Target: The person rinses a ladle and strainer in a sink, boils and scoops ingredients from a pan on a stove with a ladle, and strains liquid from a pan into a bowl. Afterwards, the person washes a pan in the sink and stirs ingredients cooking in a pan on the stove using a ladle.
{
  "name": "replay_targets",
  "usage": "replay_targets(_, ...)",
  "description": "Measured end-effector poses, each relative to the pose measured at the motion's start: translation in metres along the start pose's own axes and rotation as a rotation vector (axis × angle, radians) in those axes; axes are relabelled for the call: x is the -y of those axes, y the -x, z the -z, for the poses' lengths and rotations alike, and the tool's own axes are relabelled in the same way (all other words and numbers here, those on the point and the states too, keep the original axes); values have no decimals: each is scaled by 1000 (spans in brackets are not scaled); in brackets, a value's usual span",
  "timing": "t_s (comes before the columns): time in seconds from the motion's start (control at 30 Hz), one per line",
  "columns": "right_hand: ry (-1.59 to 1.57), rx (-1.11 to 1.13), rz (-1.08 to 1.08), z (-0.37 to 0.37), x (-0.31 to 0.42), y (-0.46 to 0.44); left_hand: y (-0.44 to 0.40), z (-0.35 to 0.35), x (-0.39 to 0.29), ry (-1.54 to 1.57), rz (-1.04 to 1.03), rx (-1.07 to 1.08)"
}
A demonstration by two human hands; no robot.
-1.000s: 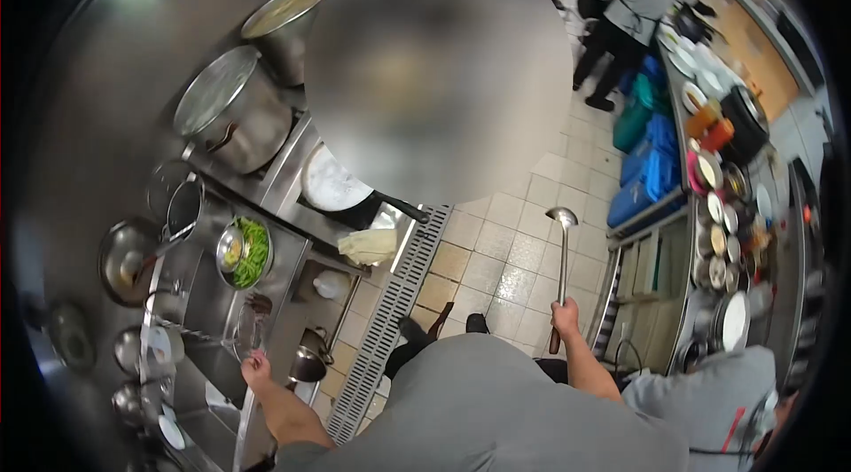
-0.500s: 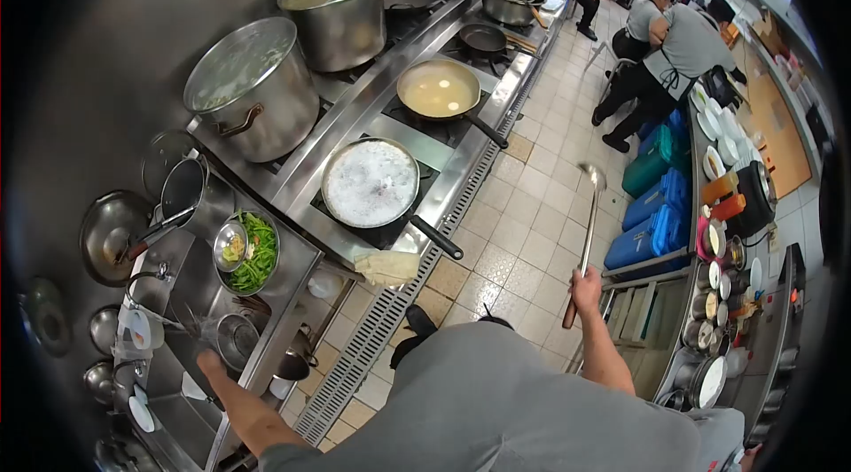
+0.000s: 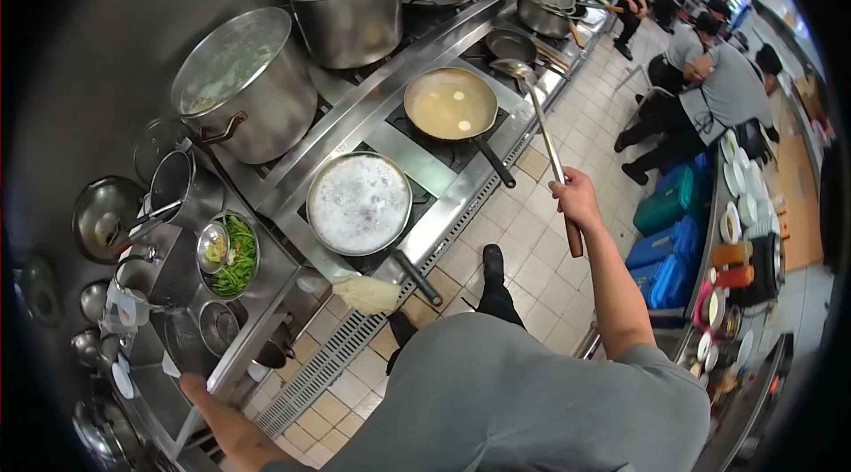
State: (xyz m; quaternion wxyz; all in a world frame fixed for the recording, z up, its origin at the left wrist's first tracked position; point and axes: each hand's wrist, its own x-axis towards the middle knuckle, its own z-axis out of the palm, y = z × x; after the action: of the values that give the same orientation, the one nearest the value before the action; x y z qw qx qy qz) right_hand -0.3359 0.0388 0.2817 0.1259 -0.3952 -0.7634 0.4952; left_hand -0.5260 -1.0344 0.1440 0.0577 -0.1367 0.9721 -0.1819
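Observation:
My right hand point(image 3: 578, 197) is closed round a long-handled ladle point(image 3: 547, 140), near its wooden grip. The ladle's bowl hangs over the front of the stove, by a small dark pan point(image 3: 511, 46). Nearest below it is a pan of pale yellow liquid point(image 3: 443, 109) with two round white spots. Another pan holds white foamy liquid point(image 3: 359, 204), its handle pointing toward me. At the left, my left hand point(image 3: 191, 386) is at the sink's near edge point(image 3: 191, 423), beside a small white piece point(image 3: 170, 366); its fingers do not show clearly.
Two big stockpots point(image 3: 235, 86) stand at the back of the stove. A bowl of green vegetables point(image 3: 235, 264) sits left of it, and a folded cloth point(image 3: 365, 294) lies on the front edge. Blue bins point(image 3: 660, 250) and co-workers point(image 3: 727, 86) are on the right.
My right hand has swung the ladle forward from over the floor to the stove's front. My left hand has drawn back along the sink. One foot now shows farther forward.

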Motion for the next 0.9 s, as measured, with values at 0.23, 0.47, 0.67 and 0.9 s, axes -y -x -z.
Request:
replay_targets(0.23,138,344,238,5,-31,-195,222,49,-53,84,490,-253)
replay_targets(0.47,50,608,237,5,-41,-288,388,223,-256,1289,744,-470)
replay_targets(0.67,-72,785,131,0,-59,-331,418,343,-493,1644,639,-531)
replay_targets(0.9,-3,837,111,40,-48,-344,328,353,-671,1283,-63,-273)
